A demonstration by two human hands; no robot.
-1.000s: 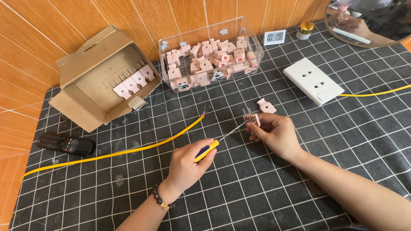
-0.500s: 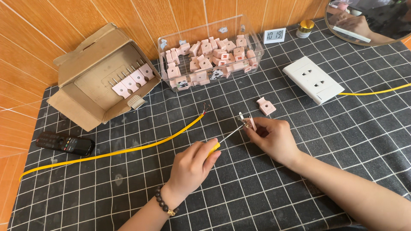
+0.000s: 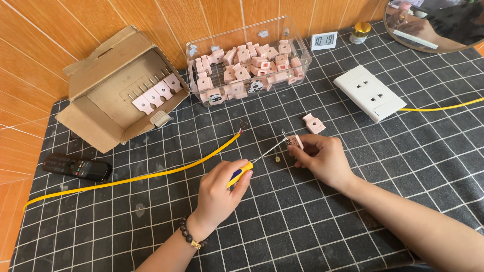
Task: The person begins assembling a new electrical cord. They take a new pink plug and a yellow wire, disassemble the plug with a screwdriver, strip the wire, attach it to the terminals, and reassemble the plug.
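Observation:
My left hand grips a screwdriver with a yellow and blue handle, its thin shaft pointing up right. The tip meets a small pink plug half pinched in my right hand. A tiny metal part lies on the mat just below the shaft. A separate pink plug cover lies on the mat above my right hand. The stripped end of a yellow cable rests left of the plug, apart from it.
A clear plastic bin full of pink plugs stands at the back. An open cardboard box with several plugs lies back left. A white wall socket with a yellow lead, a black remote, a small clock and a mirror surround the gridded mat.
My left hand has slid slightly along the mat with the screwdriver, and my right hand has turned the pink plug half at the tip. The tiny metal part now shows on the mat.

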